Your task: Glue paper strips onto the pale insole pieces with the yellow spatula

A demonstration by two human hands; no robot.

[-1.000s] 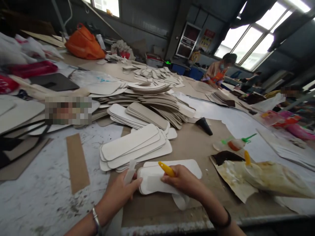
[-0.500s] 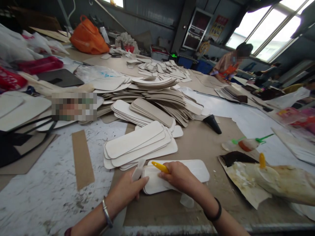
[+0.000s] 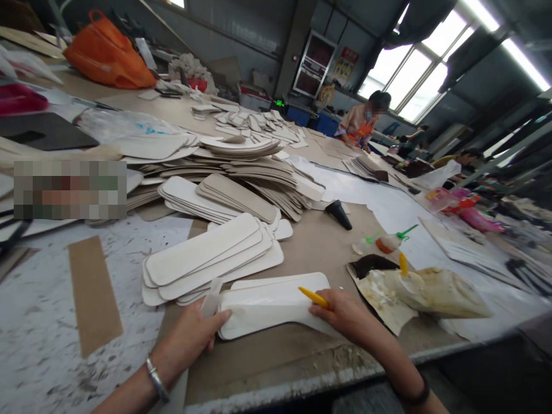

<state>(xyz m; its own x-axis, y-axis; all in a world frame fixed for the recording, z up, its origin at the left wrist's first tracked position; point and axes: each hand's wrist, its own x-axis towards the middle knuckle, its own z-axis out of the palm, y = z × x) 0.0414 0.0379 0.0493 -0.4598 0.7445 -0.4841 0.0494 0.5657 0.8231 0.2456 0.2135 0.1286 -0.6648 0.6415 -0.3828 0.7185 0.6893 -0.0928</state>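
Observation:
A white elongated board piece [image 3: 263, 310] lies on a small stack in front of me at the table's near edge. My left hand [image 3: 190, 336] presses on its left end, with a narrow white strip [image 3: 211, 299] sticking up between the fingers. My right hand [image 3: 345, 316] rests on the piece's right end and grips a yellow tool [image 3: 314, 296] that points left over the piece. Behind it sits a fanned stack of similar white pieces [image 3: 207, 259].
A glue-smeared bag with a yellow nozzle [image 3: 431, 290] lies to the right on stained paper. A black nozzle [image 3: 338, 214], small squeeze bottles [image 3: 388, 241] and a brown strip [image 3: 92, 293] lie around. Large piles of beige pieces [image 3: 241, 184] fill the middle. A person [image 3: 362, 123] works at the far end.
My right hand has slid with the yellow tool from the piece's left part to its right end. My left hand stays on the left end. The view has shifted right.

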